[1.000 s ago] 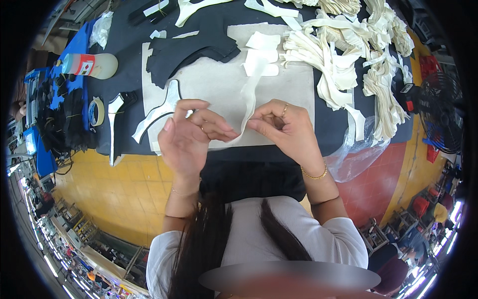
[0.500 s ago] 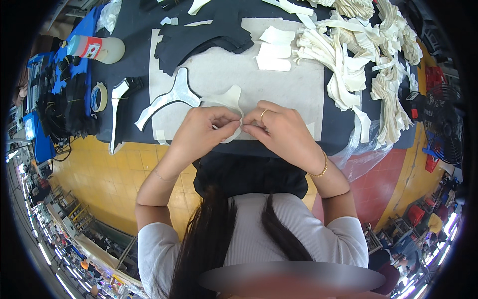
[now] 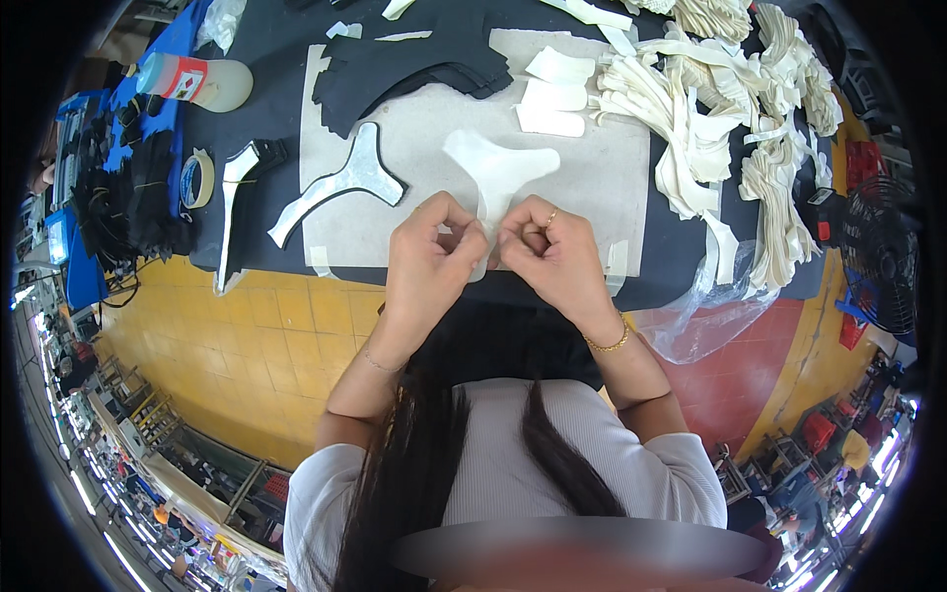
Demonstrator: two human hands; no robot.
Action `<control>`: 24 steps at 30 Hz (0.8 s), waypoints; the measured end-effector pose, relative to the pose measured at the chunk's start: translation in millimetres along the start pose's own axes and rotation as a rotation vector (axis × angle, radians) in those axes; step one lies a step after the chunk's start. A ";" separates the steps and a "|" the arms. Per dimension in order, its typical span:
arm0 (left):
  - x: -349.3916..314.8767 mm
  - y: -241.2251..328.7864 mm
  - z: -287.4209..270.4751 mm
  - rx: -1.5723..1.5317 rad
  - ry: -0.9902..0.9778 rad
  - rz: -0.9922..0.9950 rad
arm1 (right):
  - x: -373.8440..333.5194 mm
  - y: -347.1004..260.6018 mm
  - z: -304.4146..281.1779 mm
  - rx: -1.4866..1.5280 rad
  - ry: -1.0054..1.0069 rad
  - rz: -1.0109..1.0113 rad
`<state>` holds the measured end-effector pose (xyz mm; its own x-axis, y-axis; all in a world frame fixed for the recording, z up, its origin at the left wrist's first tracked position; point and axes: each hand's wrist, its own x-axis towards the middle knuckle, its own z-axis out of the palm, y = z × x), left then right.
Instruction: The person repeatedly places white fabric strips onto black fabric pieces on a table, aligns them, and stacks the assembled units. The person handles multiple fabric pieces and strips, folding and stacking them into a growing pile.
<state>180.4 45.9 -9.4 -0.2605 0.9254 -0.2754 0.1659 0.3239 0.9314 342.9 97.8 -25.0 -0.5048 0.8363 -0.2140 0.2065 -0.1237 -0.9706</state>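
Observation:
A cream Y-shaped fabric piece (image 3: pixel 493 170) lies with two arms spread on the pale sheet (image 3: pixel 424 128). Its stem runs down between my hands. My left hand (image 3: pixel 436 255) pinches the left edge of that stem, thumb against curled fingers. From the other side, my right hand (image 3: pixel 552 255) pinches the right edge close by. My fingers hide part of the stem; its end shows just below them. Left of my hands rests a Y-shaped template (image 3: pixel 357 178) with a shiny pale top and dark edges.
Black fabric pieces (image 3: pixel 395 71) lie at the sheet's far side, beside small cream pieces (image 3: pixel 552 96). Cream bundles (image 3: pixel 671 128) cover the right. At left are a bottle (image 3: pixel 222 85), a tape roll (image 3: pixel 198 180) and a narrow template (image 3: pixel 235 202). A fan (image 3: pixel 881 242) stands far right.
The cream piece has turned and spread, so both upper arms now show beyond my hands. Both hands have shifted; the left moved right and the right moved slightly right.

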 end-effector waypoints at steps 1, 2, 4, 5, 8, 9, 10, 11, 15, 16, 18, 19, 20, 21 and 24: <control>1.2 -2.3 0.2 0.020 0.015 0.009 | -1.0 2.4 -0.6 0.009 0.008 -0.036; 1.3 -3.9 0.7 -0.040 0.031 -0.017 | -1.5 4.8 -0.9 0.013 0.014 -0.008; 1.8 -5.3 1.7 -0.150 0.064 -0.110 | -1.5 9.3 -2.4 0.046 0.029 0.019; 1.8 -4.7 0.3 -0.121 0.029 -0.117 | -1.5 10.9 -4.0 0.052 0.014 0.011; 2.5 -0.2 -11.5 -0.065 -0.111 -0.210 | -1.0 13.0 -11.1 0.071 -0.022 0.020; 2.1 1.5 -19.7 -0.066 -0.181 -0.292 | -1.3 12.4 -14.8 0.080 -0.030 0.023; 2.7 2.8 -27.9 -0.102 -0.263 -0.323 | -1.0 11.6 -19.3 0.096 -0.046 0.035; 4.2 3.1 -35.2 -0.091 -0.290 -0.358 | -0.5 10.6 -24.3 0.098 -0.035 0.034; 7.4 -3.3 -39.6 -0.113 -0.347 -0.250 | 0.3 8.1 -39.8 0.189 -0.112 0.126; 7.2 -4.9 -36.4 -0.100 -0.340 -0.210 | 0.9 8.5 -40.7 0.229 -0.142 0.175; 6.6 -6.2 -30.1 -0.086 -0.374 -0.207 | 1.7 9.8 -39.4 0.275 -0.168 0.145; 6.4 -5.5 -28.2 -0.071 -0.394 -0.221 | 3.4 11.0 -36.4 0.282 -0.166 0.066; 5.9 -3.7 -28.8 -0.087 -0.402 -0.258 | 3.1 10.8 -35.7 0.288 -0.165 -0.012; 5.3 -1.2 -30.9 -0.095 -0.413 -0.312 | 3.5 10.6 -34.6 0.338 -0.163 0.030; 4.1 4.0 -29.1 -0.048 -0.406 -0.284 | 1.3 6.9 -36.0 0.453 -0.158 0.167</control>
<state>152.4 45.3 0.1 0.1043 0.8070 -0.5812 0.0954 0.5736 0.8135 373.8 117.4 -28.0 -0.6237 0.6986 -0.3506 -0.0716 -0.4977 -0.8644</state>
